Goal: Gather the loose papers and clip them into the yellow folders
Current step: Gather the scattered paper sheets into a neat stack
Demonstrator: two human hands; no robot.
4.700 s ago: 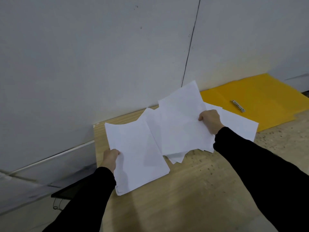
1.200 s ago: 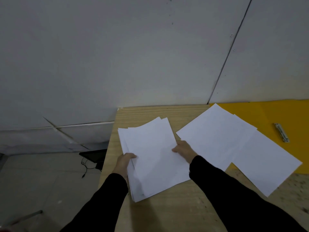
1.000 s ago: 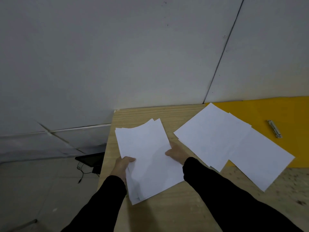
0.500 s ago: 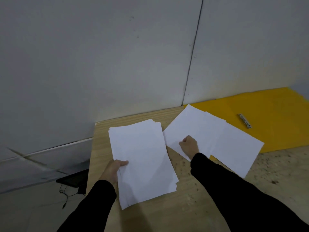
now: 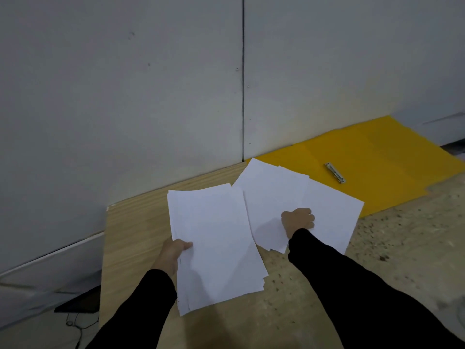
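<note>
Already the left hand [image 5: 173,253] had its fingers closed on the near-left edge of the gathered stack [image 5: 216,245], thumb on top, the sheets roughly squared and resting on the worktop [image 5: 130,227]. The right hand [image 5: 298,220] lay curled, knuckles up, pressing on the loose sheets [image 5: 274,197] just beyond and to the right of that stack; whether its fingers pinched a sheet or only pushed down could not be told. Past those sheets, further from the fingers, the open yellow folder [image 5: 377,157] lay flat against the wall, its far-left corner covered by them, its metal clip [image 5: 334,173] bare and holding nothing.

By my judgement the gathering was about half done: one pile was collected, a fanned handful was left to take up, and no clipping had begun.

Compared with half a second earlier, the right hand had moved further right across the loose sheets, toward their near edge, while the left hand's grip on the stack looked unchanged.
</note>
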